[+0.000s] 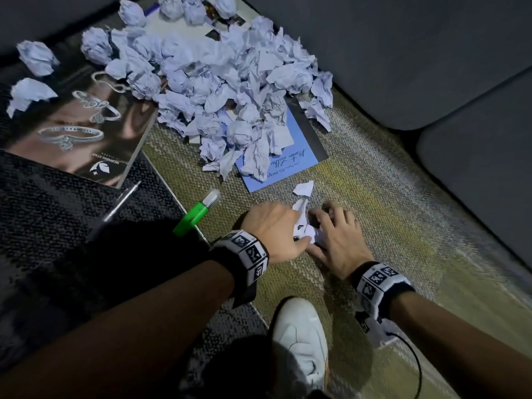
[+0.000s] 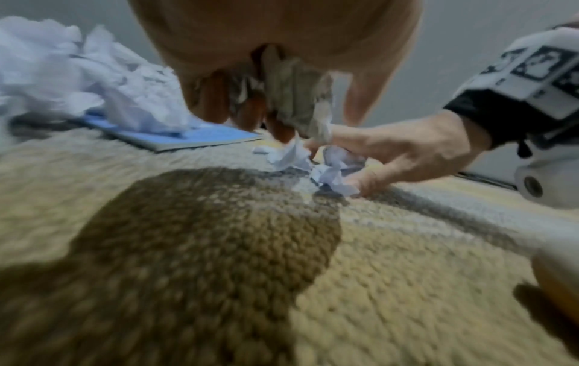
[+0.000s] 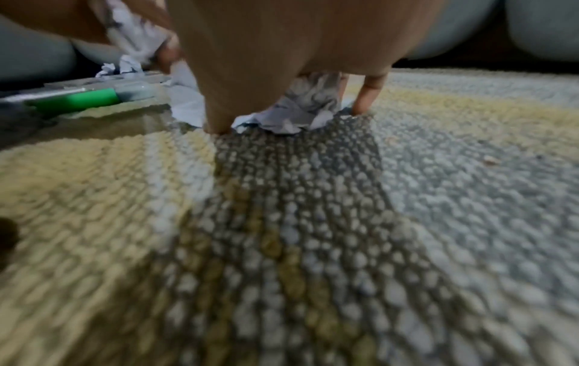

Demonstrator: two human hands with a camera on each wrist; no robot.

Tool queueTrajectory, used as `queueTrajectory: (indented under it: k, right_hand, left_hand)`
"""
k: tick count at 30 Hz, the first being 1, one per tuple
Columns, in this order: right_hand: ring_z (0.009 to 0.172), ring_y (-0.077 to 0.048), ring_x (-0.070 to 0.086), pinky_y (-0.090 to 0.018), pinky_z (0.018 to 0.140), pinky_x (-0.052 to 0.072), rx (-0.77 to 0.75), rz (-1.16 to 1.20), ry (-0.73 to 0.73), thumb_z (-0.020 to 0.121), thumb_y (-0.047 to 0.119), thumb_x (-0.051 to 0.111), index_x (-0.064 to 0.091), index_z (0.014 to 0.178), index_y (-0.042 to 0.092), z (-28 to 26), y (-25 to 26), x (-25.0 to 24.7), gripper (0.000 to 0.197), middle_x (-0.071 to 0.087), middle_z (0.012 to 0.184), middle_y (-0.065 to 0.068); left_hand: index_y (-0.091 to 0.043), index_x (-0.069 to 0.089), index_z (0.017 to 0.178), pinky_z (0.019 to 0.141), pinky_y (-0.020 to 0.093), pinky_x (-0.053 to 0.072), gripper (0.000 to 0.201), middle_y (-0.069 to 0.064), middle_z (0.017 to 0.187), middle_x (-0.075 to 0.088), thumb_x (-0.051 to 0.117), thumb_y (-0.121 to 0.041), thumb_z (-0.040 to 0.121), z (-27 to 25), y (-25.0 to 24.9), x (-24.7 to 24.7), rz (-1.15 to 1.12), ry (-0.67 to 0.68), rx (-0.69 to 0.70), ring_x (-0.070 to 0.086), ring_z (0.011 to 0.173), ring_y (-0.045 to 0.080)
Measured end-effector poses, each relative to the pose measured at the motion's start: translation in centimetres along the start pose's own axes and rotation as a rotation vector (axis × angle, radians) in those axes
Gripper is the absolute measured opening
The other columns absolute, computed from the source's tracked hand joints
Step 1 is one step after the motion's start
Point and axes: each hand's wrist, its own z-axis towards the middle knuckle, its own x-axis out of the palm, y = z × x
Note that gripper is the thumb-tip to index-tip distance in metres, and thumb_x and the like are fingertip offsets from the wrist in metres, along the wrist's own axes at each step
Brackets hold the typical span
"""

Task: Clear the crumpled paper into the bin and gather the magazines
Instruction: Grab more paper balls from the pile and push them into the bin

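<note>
Both hands meet low over the rug (image 1: 374, 174) around a small wad of crumpled paper (image 1: 305, 226). My left hand (image 1: 273, 226) curls its fingers round a crumpled piece (image 2: 294, 99). My right hand (image 1: 334, 234) plants thumb and fingers on the rug and pinches the wad (image 3: 297, 111) between them. A big pile of crumpled paper (image 1: 218, 82) lies farther out, covering a blue magazine (image 1: 299, 156) and another one at the top. A dark jewellery magazine (image 1: 86, 131) lies to the left with loose paper balls on it. No bin shows.
A green marker (image 1: 195, 214) and a pen (image 1: 121, 203) lie left of my hands at the rug's edge. A small paper scrap (image 1: 303, 188) sits just beyond them. A grey sofa (image 1: 403, 53) borders the right side. My white shoe (image 1: 302, 341) stands below.
</note>
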Motion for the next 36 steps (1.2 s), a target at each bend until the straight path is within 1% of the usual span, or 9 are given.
queueTrajectory:
  k: [6,10,14,16,21,25,29,33,36]
  right_hand:
    - [0.068,-0.021,0.053,-0.031,0.064,0.048,-0.042,0.397,-0.091,0.076,0.012,0.069,0.054,0.092,0.010,1.4,-1.8,-0.6,0.022,0.054,0.081,-0.001]
    - [0.055,-0.009,0.052,-0.023,0.059,0.044,0.043,0.474,-0.104,0.080,0.013,0.069,0.044,0.123,0.025,3.4,-2.0,-2.4,0.051,0.055,0.065,0.007]
    - [0.080,-0.021,0.060,-0.034,0.075,0.050,-0.128,0.215,0.003,0.088,0.025,0.061,0.025,0.149,0.034,5.8,-0.7,-3.5,0.071,0.057,0.095,0.001]
    - [0.093,-0.029,0.061,-0.039,0.077,0.049,-0.146,0.153,0.006,0.091,0.026,0.057,0.042,0.140,0.026,6.8,-0.2,-3.3,0.051,0.057,0.111,-0.004]
    - [0.084,-0.027,0.061,-0.037,0.074,0.052,-0.127,0.202,-0.047,0.086,0.020,0.062,0.057,0.111,0.018,8.1,0.1,-2.9,0.026,0.056,0.103,-0.002]
    - [0.077,-0.015,0.056,-0.036,0.076,0.054,-0.083,0.348,-0.242,0.084,0.016,0.065,0.061,0.101,0.014,9.2,-0.1,-4.6,0.018,0.056,0.097,0.002]
    - [0.079,-0.017,0.054,-0.039,0.073,0.052,-0.144,0.352,-0.443,0.084,0.019,0.062,0.058,0.098,0.012,13.2,1.5,-8.1,0.016,0.056,0.103,-0.005]
    - [0.086,-0.027,0.063,-0.040,0.076,0.058,-0.222,0.265,-0.412,0.085,0.023,0.064,0.055,0.106,0.012,18.0,3.4,-10.0,0.025,0.046,0.126,-0.008]
    - [0.080,-0.027,0.061,-0.038,0.070,0.056,-0.265,0.217,-0.372,0.088,0.027,0.057,0.053,0.110,0.012,20.6,4.3,-9.8,0.027,0.040,0.129,-0.010]
  left_hand:
    - [-0.015,0.062,0.098,0.066,0.032,0.039,0.048,0.009,0.099,0.066,0.053,-0.060,0.085,1.0,-0.9,1.6,0.152,0.188,-0.082,0.064,0.092,0.028]
    - [-0.013,0.062,0.103,0.068,0.032,0.043,0.030,0.009,0.101,0.066,0.051,-0.040,0.093,1.2,-1.6,1.9,0.165,0.222,0.017,0.063,0.094,0.028]
    - [-0.016,0.064,0.110,0.072,0.037,0.048,0.033,0.011,0.101,0.065,0.050,-0.040,0.090,0.9,-0.1,1.2,-0.017,0.241,-0.003,0.062,0.094,0.031]
    - [-0.022,0.063,0.119,0.078,0.036,0.049,0.039,0.009,0.108,0.067,0.050,-0.042,0.088,0.6,0.9,0.1,-0.129,0.213,-0.068,0.061,0.099,0.031]
    - [-0.023,0.059,0.125,0.087,0.036,0.048,0.043,0.009,0.116,0.063,0.051,-0.044,0.087,2.1,4.8,-4.9,-0.142,0.059,-0.253,0.060,0.104,0.029]
    - [-0.013,0.059,0.110,0.074,0.035,0.046,0.035,0.010,0.109,0.060,0.050,-0.040,0.089,5.7,7.8,-7.3,0.002,0.101,-0.262,0.057,0.091,0.029]
    - [-0.017,0.041,0.068,0.052,0.027,0.032,0.028,0.004,0.072,0.050,0.048,-0.032,0.091,8.1,8.3,-6.2,0.146,0.171,-0.213,0.042,0.056,0.018]
    - [-0.015,0.053,0.087,0.056,0.031,0.034,0.020,0.003,0.074,0.051,0.043,-0.031,0.094,8.5,7.9,-5.3,0.233,0.162,-0.209,0.046,0.060,0.022]
    - [-0.013,0.050,0.115,0.075,0.039,0.038,0.036,0.010,0.106,0.062,0.041,-0.040,0.093,7.8,7.7,-4.8,0.262,0.062,-0.234,0.056,0.095,0.031]
